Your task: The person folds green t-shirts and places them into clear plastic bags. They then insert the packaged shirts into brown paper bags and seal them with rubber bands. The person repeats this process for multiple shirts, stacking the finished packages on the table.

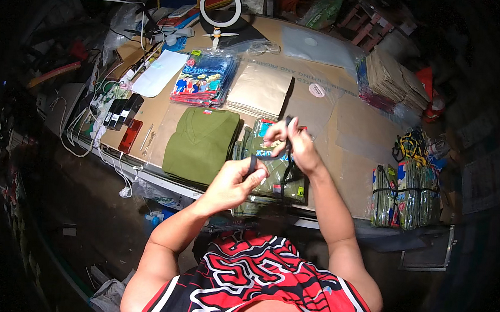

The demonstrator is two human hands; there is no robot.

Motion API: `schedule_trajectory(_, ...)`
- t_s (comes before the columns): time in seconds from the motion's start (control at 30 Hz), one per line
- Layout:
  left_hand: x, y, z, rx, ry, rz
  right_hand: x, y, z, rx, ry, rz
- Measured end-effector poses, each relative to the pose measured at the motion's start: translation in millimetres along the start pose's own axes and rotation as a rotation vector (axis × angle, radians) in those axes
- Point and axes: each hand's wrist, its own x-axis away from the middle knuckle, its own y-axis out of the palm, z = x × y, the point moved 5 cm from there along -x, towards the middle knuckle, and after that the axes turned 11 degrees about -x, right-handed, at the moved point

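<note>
Both hands are raised over a stack of green shirts in clear plastic packets [295, 192]. A black strip [271, 158], like a band or tie, runs between them. My left hand [237, 178] grips one part of it between thumb and curled fingers. Further up, my right hand [297, 147] pinches another part, which loops over its fingers. A black strand also crosses the top packet below the hands. Beside the packets on the left lies a pile of folded olive-green V-neck shirts [202, 141]. My hands hide part of the packet's printed front.
Printed plastic bags [201, 80] and brown paper sheets [259, 89] are stacked behind. Tied packet bundles [405, 196] stand at the right edge, with dark and yellow bands [413, 147] above. A red phone-like object [130, 136], black boxes [123, 110] and white cables [95, 107] lie left.
</note>
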Motion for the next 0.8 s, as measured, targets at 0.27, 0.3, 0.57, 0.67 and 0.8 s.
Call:
schedule_trajectory(0.27, -7, -76, -6, 0.241, 0.044, 0.308, 15, 85, 24, 0.336, 0.005, -0.356)
schedule_trajectory(0.3, -9, -88, -16, 0.247, 0.051, 0.388, 12, 87, 21, 0.373, 0.044, -0.332)
schedule_trajectory(0.57, -20, -27, -88, 1.161, -0.125, -0.014, -49, 110, -3, -0.21, -0.087, -0.224)
schedule_trajectory(0.67, -12, -9, -82, 1.192, -0.138, -0.333, -76, 95, 7, -0.156, -0.063, -0.043)
schedule_trajectory(0.8, -8, -57, -89, 0.677, -0.056, -0.127, -89, 58, 30, 0.342, 0.047, -0.003)
